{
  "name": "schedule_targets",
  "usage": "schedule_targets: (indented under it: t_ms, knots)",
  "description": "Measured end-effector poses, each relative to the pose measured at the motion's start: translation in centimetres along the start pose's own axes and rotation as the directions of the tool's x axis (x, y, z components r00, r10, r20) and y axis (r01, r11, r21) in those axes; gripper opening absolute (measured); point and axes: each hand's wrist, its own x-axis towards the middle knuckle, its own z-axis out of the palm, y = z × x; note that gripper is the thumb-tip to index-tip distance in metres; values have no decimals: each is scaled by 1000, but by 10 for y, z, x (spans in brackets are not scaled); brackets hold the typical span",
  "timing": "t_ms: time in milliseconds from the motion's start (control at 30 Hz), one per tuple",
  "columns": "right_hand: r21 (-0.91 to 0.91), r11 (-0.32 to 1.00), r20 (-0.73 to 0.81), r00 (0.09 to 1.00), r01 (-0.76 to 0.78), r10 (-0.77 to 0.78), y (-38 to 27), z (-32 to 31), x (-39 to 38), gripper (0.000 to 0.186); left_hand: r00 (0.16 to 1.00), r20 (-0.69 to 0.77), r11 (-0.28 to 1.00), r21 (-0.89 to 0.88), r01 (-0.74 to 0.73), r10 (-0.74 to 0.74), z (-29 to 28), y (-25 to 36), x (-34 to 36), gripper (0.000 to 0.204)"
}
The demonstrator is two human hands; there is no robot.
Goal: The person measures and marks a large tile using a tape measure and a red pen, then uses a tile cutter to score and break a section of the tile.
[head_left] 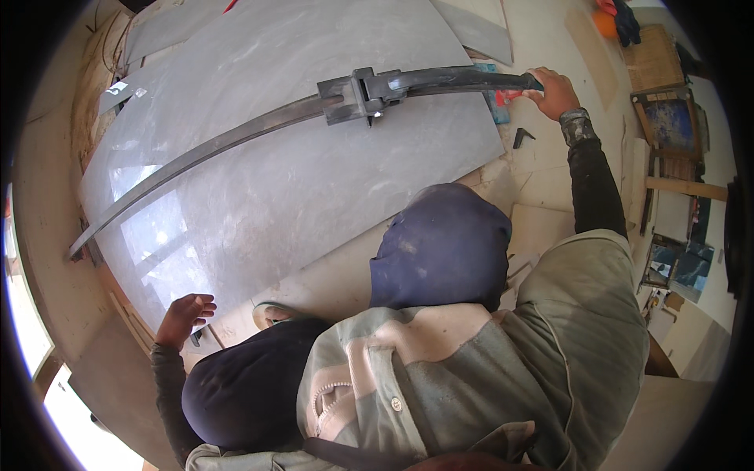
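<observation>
A long dark rail (212, 144) lies across a large glossy grey tile slab (330, 180), running from lower left to upper right. Partway along it sits a black sliding carriage (361, 97); the rail and carriage resemble a tile cutter. My right hand (556, 94) is closed around the rail's right end, past the slab's edge, beside something small and red (506, 96). At the slab's near left corner, my left hand (186, 320) holds nothing, its fingers loosely bent and apart.
A small black angled piece (522, 138) lies right of the slab. My knee (444, 243) is close to the slab's near edge. A blue flat packet (496, 106) rests under the rail's right end. Framed panels (671, 125) and boards stand at far right.
</observation>
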Motion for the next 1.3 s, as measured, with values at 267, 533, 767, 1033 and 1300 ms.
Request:
schedule_targets:
  t_ms: [267,533,767,1033,1300]
  knots:
    - [-302,792,-32,835,-531,549,32,31,-9,50,947,-94,913,-312,264,-306,18,-149,-7,61]
    - [282,914,-593,801,293,-74,-145,-20,6,10,833,-188,444,-893,76,-521,68,-277,12,81]
    - [531,435,-323,648,727,-689,-352,-15,34,36,777,-356,101,-928,-357,-519,95,-218,81,89]
    - [406,729,-158,828,551,-537,-423,45,73,61,795,-538,-414,-680,-605,-280,116,-162,104,88]
    - [307,844,-184,897,441,-402,-446,50,77,60,765,-577,-468,-613,-637,-286,102,-141,117,81]
